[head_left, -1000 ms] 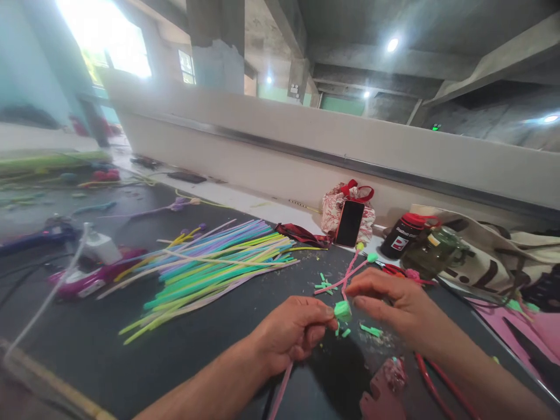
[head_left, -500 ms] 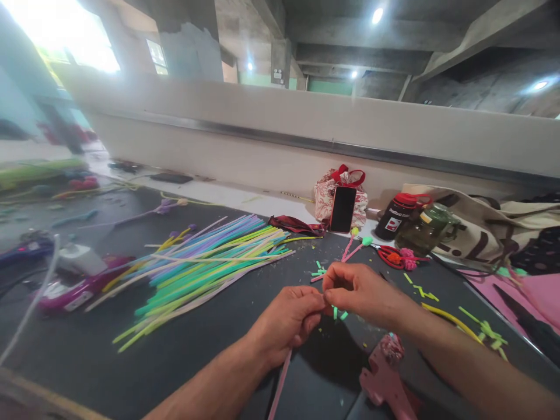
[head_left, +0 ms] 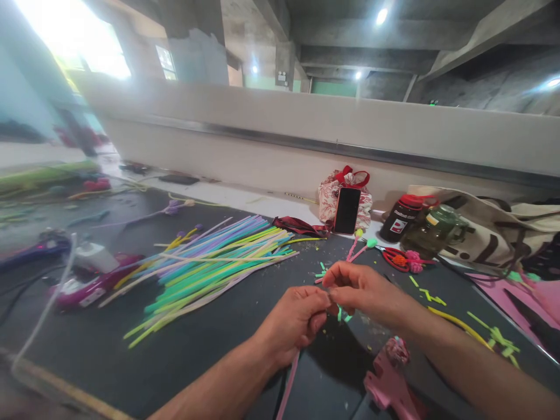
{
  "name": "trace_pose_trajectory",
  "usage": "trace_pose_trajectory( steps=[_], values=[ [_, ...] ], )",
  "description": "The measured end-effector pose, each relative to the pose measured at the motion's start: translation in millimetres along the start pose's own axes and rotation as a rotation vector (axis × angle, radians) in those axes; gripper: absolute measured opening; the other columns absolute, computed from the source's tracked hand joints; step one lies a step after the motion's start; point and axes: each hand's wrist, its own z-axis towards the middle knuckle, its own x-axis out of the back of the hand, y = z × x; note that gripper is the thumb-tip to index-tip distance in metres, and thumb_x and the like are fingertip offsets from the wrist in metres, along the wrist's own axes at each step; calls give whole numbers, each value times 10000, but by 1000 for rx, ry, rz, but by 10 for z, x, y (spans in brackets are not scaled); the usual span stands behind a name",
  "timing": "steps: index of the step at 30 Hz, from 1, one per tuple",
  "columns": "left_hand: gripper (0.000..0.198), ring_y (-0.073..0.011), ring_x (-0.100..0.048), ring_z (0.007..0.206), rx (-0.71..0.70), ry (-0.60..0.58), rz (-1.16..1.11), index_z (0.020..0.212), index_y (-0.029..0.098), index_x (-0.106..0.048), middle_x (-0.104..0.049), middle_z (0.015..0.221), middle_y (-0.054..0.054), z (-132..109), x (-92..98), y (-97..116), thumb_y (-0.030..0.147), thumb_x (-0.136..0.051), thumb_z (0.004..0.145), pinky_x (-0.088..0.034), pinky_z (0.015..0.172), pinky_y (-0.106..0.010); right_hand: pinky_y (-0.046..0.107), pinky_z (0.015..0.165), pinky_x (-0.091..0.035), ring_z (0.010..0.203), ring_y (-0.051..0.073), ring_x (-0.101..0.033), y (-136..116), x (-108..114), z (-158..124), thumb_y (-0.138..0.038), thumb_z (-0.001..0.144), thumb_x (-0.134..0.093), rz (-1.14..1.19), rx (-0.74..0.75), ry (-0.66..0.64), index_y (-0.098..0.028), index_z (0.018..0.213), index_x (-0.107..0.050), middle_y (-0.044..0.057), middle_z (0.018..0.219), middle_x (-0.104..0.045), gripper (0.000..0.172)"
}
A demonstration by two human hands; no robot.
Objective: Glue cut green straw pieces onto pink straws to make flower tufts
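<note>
My left hand (head_left: 294, 321) is closed in a pinch, with a pink pipe cleaner (head_left: 289, 386) running down out of it toward the near table edge. Its fingertips meet those of my right hand (head_left: 365, 290), which is also pinched. What lies between the two sets of fingertips is too small and hidden to make out. Short green cut bits (head_left: 343, 317) lie just under my right hand. Beyond it are pink stems with a yellow tip and a green tip (head_left: 371, 242). A pink tool shaped like a glue gun (head_left: 388, 376) lies near my right forearm.
Many coloured pipe cleaners (head_left: 219, 268) lie in a pile at left. Behind stand a phone (head_left: 347, 210), a black bottle (head_left: 399, 219) and a green jug (head_left: 433, 230). Red-handled scissors (head_left: 392, 259) and yellow-green scraps (head_left: 499, 338) lie at right. A magenta power strip (head_left: 83, 289) is far left.
The view has turned slightly left, so everything sits a little further right. My hands stay pinched together, their fingers barely shifted.
</note>
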Motion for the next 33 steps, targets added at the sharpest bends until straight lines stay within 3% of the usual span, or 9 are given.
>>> trace_pose_trajectory(
  steps=[5,7,10,14,18,21,28,33],
  values=[
    [142,-13,-156,318,36,-33,-59,633,141,-537,-325,387,87,4,63,55,276,-529,676,-65,313,-155,212,491,-371,599,116,-525,-7,206,-14,-418,779,-523,-135,75,47,-169,943,-552,16,753,-595,300],
    [148,-13,-147,319,85,-86,-112,634,137,-536,-324,383,87,13,99,78,282,-527,659,-55,311,-149,227,498,-394,614,126,-548,-12,289,-49,-450,811,-463,-103,102,108,-160,977,-542,49,824,-611,342],
    [145,-13,-141,305,150,-139,-154,612,133,-523,-317,357,86,29,133,89,277,-527,630,-46,309,-140,256,589,-442,728,151,-572,-17,313,-142,-336,796,-506,-113,166,127,-174,1032,-510,62,925,-608,287],
    [141,-14,-144,293,214,-156,-132,603,136,-516,-339,348,78,41,131,71,270,-516,645,-63,306,-136,286,696,-431,766,149,-543,-36,196,-249,-110,651,-587,-469,284,88,-237,1025,-520,8,931,-598,400],
    [123,-17,-151,293,197,-148,-86,594,146,-507,-347,355,76,31,111,55,254,-495,653,-73,301,-138,256,653,-408,737,135,-529,-65,83,-234,-59,637,-546,-631,387,36,-225,911,-540,-11,868,-603,320],
    [113,-19,-154,288,153,-109,-60,603,147,-516,-347,351,77,21,100,52,247,-485,647,-75,296,-142,244,618,-397,693,125,-524,-66,49,-191,-64,650,-527,-675,383,26,-220,847,-539,-27,797,-604,252],
    [141,-17,-172,298,132,-91,-58,612,145,-515,-354,365,79,4,88,79,280,-516,653,-80,303,-143,254,612,-415,667,130,-528,-81,57,-190,-79,656,-529,-652,300,62,-216,910,-520,-21,782,-602,289],
    [122,-19,-163,299,163,-132,-85,601,150,-504,-352,361,76,-4,104,102,264,-509,644,-79,309,-143,269,672,-444,781,158,-556,-64,209,-214,-174,760,-502,-406,309,69,-201,914,-555,20,855,-605,165]
  ],
)
